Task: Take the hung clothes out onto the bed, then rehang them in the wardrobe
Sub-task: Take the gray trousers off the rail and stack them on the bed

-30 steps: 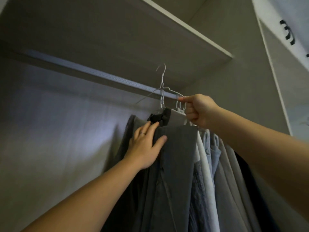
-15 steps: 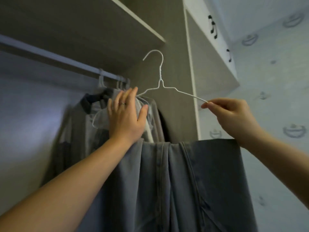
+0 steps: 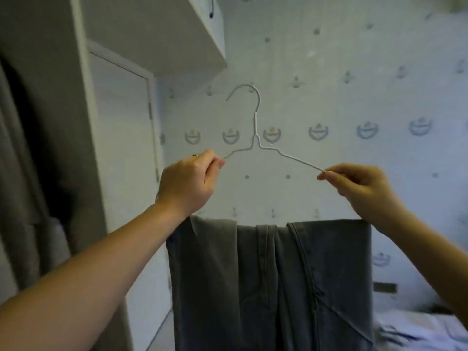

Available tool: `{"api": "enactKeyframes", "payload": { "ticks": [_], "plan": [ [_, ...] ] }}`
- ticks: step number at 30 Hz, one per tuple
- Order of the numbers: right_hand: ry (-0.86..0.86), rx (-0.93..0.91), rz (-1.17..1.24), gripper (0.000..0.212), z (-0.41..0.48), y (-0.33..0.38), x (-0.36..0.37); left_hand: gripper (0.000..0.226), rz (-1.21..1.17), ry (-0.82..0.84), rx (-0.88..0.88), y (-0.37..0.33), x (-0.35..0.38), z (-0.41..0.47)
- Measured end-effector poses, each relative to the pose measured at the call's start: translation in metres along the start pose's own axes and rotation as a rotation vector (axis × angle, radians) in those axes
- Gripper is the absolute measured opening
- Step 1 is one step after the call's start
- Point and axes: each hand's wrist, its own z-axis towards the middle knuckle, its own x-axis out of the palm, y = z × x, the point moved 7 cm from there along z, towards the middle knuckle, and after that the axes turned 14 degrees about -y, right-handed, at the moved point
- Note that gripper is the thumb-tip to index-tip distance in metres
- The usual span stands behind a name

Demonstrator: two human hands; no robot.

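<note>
A white wire hanger point(image 3: 255, 127) is held up in front of the wallpapered wall, hook upward. Grey trousers point(image 3: 273, 282) hang folded over its bottom bar. My left hand point(image 3: 188, 182) grips the hanger's left shoulder. My right hand point(image 3: 359, 188) pinches the tip of its right shoulder. The wardrobe's side panel point(image 3: 50, 97) stands at the left, with dark clothes point(image 3: 17, 173) still hanging inside at the far left edge. A corner of the bed point(image 3: 417, 333) shows at the bottom right.
A white overhead cabinet point(image 3: 177, 34) juts out at the top, above a pale door point(image 3: 121, 148) beside the wardrobe. The patterned wall point(image 3: 354, 84) fills the background. Light bedding lies rumpled on the bed.
The view has swung right, away from the wardrobe toward the wall and bed. My left hand left the hanging clothes and took the hanger's left shoulder. The trousers came out with the hanger.
</note>
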Motion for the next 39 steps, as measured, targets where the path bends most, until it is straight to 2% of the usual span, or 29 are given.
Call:
{"api": "enactKeyframes", "payload": {
  "ticks": [2,9,13,16,20,27,31,36,39],
  "plan": [
    [0.024,0.055,-0.049,0.014,-0.016,-0.030,-0.040,0.034,-0.080,0.042,-0.017,-0.033,0.041,-0.017],
    [0.103,0.256,-0.352,0.016,-0.079,-0.120,-0.183,0.042,-0.400,0.219,-0.155,-0.159,0.175,-0.090],
    [0.044,0.373,-0.469,0.016,-0.125,-0.148,-0.263,0.039,-0.588,0.368,-0.214,-0.240,0.236,-0.123],
    [0.004,0.504,-0.539,0.013,-0.168,-0.161,-0.319,0.035,-0.712,0.492,-0.195,-0.306,0.276,-0.148],
    [-0.100,0.677,-0.652,0.019,-0.232,-0.176,-0.392,0.034,-0.871,0.651,-0.115,-0.397,0.327,-0.178],
    [-0.341,0.886,-0.809,0.020,-0.317,-0.176,-0.478,0.048,-1.175,0.814,0.069,-0.542,0.396,-0.210],
    [-0.507,0.993,-0.865,0.020,-0.355,-0.170,-0.501,0.056,-1.348,0.891,0.220,-0.623,0.432,-0.224],
    [-0.726,1.123,-0.919,0.020,-0.401,-0.175,-0.509,0.041,-1.493,0.984,0.371,-0.703,0.455,-0.247],
    [-0.835,1.206,-0.937,0.020,-0.430,-0.182,-0.510,0.043,-1.529,1.074,0.458,-0.743,0.465,-0.267]
  ]
}}
